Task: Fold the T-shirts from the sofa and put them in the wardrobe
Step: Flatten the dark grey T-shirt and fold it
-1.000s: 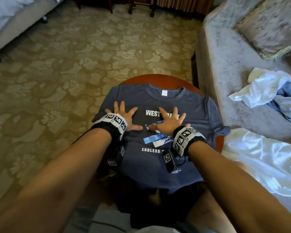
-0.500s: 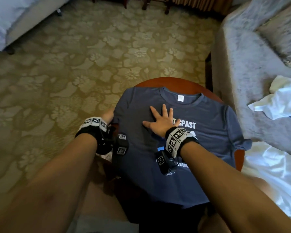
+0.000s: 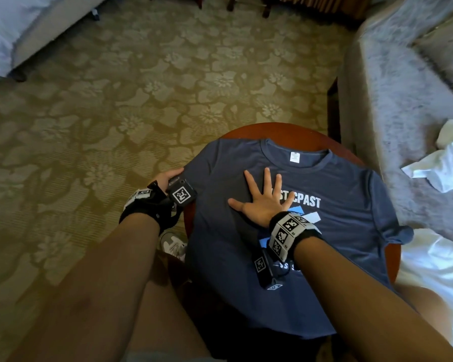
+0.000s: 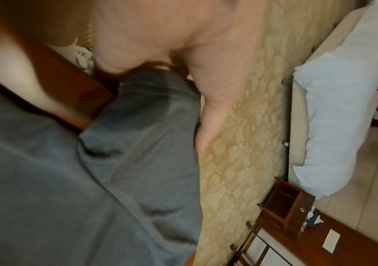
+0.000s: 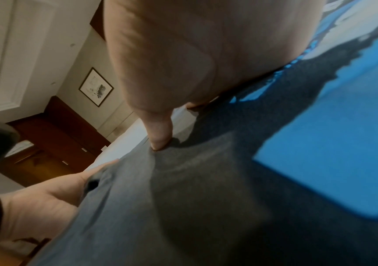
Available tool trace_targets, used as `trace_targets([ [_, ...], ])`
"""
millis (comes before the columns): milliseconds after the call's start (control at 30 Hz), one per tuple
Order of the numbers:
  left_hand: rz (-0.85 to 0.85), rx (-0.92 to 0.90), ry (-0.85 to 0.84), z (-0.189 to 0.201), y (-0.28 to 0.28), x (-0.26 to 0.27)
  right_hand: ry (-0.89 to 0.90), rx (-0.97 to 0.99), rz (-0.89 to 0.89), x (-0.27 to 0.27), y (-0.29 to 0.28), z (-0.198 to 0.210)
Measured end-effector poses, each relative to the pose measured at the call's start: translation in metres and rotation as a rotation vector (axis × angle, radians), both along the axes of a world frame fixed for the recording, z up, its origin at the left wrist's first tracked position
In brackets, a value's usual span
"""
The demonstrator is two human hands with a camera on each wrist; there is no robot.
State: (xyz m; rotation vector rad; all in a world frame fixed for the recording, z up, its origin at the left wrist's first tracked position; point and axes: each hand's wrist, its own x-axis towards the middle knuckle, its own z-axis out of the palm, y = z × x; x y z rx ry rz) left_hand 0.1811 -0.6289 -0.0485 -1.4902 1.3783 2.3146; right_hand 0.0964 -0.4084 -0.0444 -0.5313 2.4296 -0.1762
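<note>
A navy T-shirt with a white and blue print lies face up, spread over a round wooden table. My right hand rests flat on its chest, fingers spread; in the right wrist view a fingertip presses into the cloth. My left hand is at the table's left edge and grips the left sleeve. The left wrist view shows that sleeve running under the palm, with the thumb along its side. The left fingers are hidden under the sleeve.
A grey sofa stands close on the right with crumpled white garments and a white cloth on it. Patterned carpet stretches left to a bed. A shoe shows beside the table.
My left hand left the shirt's chest and went to the left sleeve at the table edge. My right hand slid left across the chest, still flat.
</note>
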Motion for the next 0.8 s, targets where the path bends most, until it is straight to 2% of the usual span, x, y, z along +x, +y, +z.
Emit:
trace_targets([
  [67,-0.017,-0.022,-0.018,0.002,0.0,0.001,-0.002,-0.002,-0.004,0.0,0.0,0.001],
  [133,-0.023,0.034,-0.02,0.004,-0.001,-0.002,-0.003,-0.001,-0.003,0.001,0.0,0.002],
  [300,0.17,0.043,0.086,0.021,0.005,-0.011,0.002,0.004,0.004,0.001,-0.001,0.002],
  [400,0.207,-0.061,0.088,0.034,0.009,-0.015,0.004,0.002,0.009,0.0,-0.001,0.0],
  [467,0.171,-0.215,0.106,0.038,0.01,-0.021,0.0,-0.01,0.008,0.0,0.0,-0.001],
  [633,-0.047,-0.414,0.31,0.066,0.056,-0.038,-0.044,-0.084,-0.014,-0.005,0.005,0.004],
  [700,-0.249,-0.459,0.358,0.073,0.083,-0.045,-0.072,-0.198,-0.062,-0.012,0.016,0.008],
  [800,-0.667,-0.519,0.299,0.069,0.122,-0.052,-0.001,-0.513,-0.276,-0.025,0.052,0.018],
])
